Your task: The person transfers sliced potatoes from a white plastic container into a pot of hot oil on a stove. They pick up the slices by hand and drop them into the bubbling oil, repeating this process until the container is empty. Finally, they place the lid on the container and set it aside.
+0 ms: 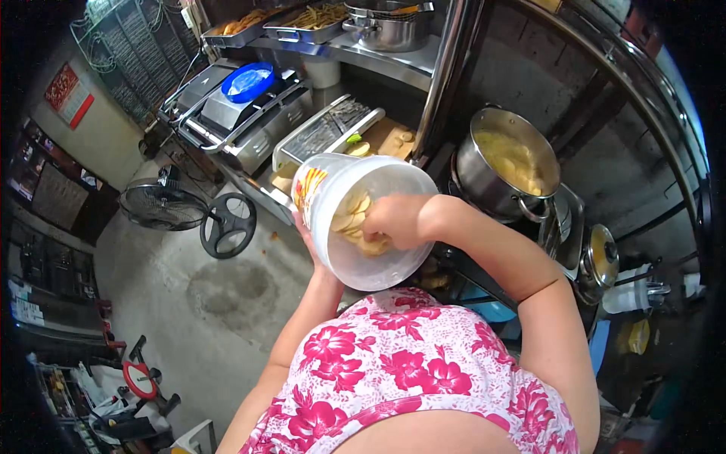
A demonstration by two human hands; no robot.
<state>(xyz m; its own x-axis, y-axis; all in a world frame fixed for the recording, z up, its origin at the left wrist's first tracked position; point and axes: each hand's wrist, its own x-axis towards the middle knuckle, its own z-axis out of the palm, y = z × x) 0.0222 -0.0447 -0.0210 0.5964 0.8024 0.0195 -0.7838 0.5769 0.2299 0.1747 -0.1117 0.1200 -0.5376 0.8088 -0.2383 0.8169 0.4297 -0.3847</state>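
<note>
My left hand (309,241) supports a translucent plastic tub (377,278) from its left side. The tub is tilted, its mouth facing me, and a colourful printed label shows on its outer wall. Pale yellow slices, probably potato, (350,218) lie together inside it. My right hand (394,221) reaches in over the rim, fingers curled among the slices. The fingertips are partly hidden, so a firm hold cannot be made out. Right of the tub, a large steel pot (496,198) contains yellowish liquid with similar slices (519,170) in it.
Behind the tub are a slicer-like board (326,133), a wooden cutting board (391,133) and a steel appliance (249,125) bearing a blue bowl (248,82). Food trays (306,22) occupy the shelf above. A lidded pan (601,258) stands right; a fan (164,204) stands left.
</note>
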